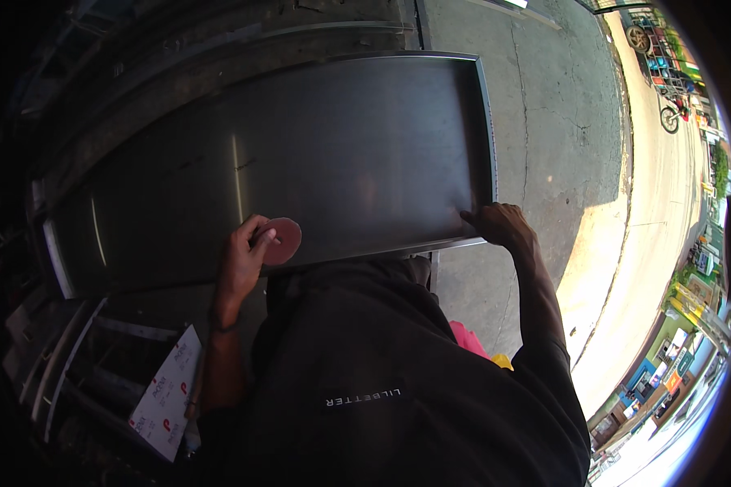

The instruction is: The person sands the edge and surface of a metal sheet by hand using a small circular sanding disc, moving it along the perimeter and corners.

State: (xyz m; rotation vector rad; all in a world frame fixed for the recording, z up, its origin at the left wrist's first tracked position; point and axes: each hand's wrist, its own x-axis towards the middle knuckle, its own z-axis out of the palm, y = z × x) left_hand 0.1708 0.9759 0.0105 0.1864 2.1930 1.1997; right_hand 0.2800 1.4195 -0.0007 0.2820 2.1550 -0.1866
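Note:
A wide, dark metal tray-like panel (317, 154) with raised edges lies in front of me. Between the thumb and fingers of my left hand (248, 243) is a round, reddish-brown sanding disc (283, 242), held over the panel's near side. At the panel's near right corner, my right hand (495, 223) grips the raised edge, its thumb on the inner side and its fingers over the outside. Two light streaks of reflection cross the panel's left half.
Concrete floor (544, 105) with cracks lies to the right, then a sunlit road (658, 203) with a motorcycle (670, 119). At lower left, a white printed sheet (169, 394) leans by dark metal frames (126, 349). Pink material (468, 338) shows beside my right side.

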